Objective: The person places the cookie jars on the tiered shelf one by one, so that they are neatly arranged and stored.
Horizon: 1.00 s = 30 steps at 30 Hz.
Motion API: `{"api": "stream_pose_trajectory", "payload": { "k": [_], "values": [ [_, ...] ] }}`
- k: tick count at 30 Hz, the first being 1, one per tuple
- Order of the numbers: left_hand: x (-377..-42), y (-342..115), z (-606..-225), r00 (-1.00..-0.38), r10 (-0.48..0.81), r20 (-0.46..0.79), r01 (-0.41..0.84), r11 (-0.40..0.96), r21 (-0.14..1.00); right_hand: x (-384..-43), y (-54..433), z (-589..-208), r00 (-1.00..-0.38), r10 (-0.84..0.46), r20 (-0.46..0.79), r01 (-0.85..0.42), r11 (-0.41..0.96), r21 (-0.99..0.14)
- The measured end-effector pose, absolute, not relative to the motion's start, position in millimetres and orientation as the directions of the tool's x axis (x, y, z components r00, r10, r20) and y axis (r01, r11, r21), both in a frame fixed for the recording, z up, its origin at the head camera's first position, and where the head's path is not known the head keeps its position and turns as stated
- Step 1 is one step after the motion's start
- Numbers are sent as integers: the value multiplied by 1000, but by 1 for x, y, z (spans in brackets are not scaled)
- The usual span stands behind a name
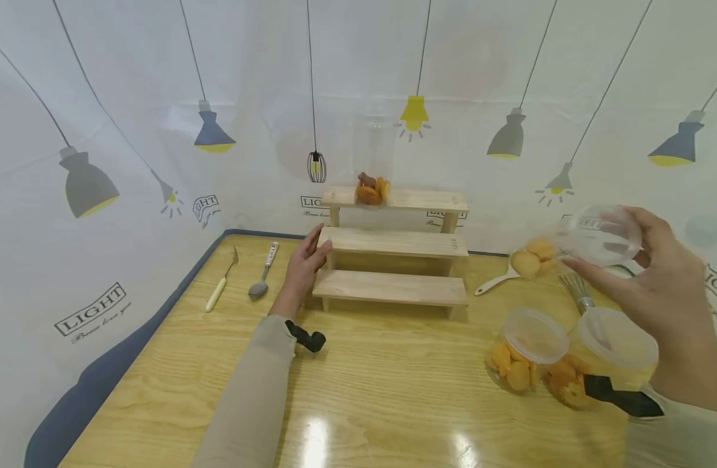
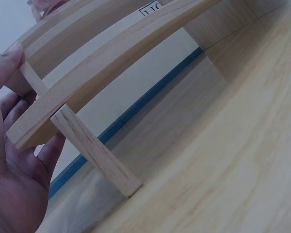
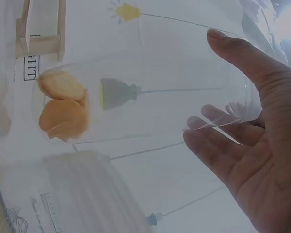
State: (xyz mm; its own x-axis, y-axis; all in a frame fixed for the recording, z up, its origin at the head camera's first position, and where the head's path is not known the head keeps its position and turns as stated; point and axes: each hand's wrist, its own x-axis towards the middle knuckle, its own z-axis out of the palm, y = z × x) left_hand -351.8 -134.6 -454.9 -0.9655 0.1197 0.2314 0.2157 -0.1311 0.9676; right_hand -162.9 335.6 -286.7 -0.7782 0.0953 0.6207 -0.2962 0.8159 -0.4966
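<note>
My right hand (image 1: 656, 273) grips a tall clear plastic jar (image 3: 160, 109) near its lidded end, thumb on one side and fingers on the other. Round orange-yellow chips (image 3: 65, 119) lie at the jar's far end. The jar is tilted in the air, right of a three-step wooden stand (image 1: 393, 242). At the stand's left end, my left hand (image 1: 303, 266) holds the middle step, its thumb at the front edge; the left wrist view shows fingers (image 2: 14, 99) partly hidden behind the wood. Another clear jar (image 1: 372, 146) with orange pieces at its bottom stands on the top step.
Two more lidded jars, one (image 1: 534, 351) beside the other (image 1: 615, 344), stand on the table at the right. Behind them are a whisk (image 1: 579, 292) and a white-handled utensil (image 1: 493, 284). A fork (image 1: 222, 283) and a spoon (image 1: 264, 273) lie left of the stand.
</note>
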Motion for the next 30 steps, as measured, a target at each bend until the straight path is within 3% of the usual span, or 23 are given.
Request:
{"api": "stream_pose_trajectory", "payload": {
  "k": [13,18,24,30],
  "values": [
    [-354,-137,-456,-965,124,232,219,-112,969,-179,303,-292,-596,20,803,-534,737,-415],
    [-353,-137,-456,-961,118,251,241,-94,966,-181,295,-293,-612,102,784,-510,707,-490],
    [-353,-137,-456,-964,120,237,225,-103,969,-185,284,-284,-678,205,706,-388,715,-581],
    [-342,-138,-439,-966,151,211,199,-94,976,-199,275,-261,-721,205,662,-304,766,-567]
  ]
}}
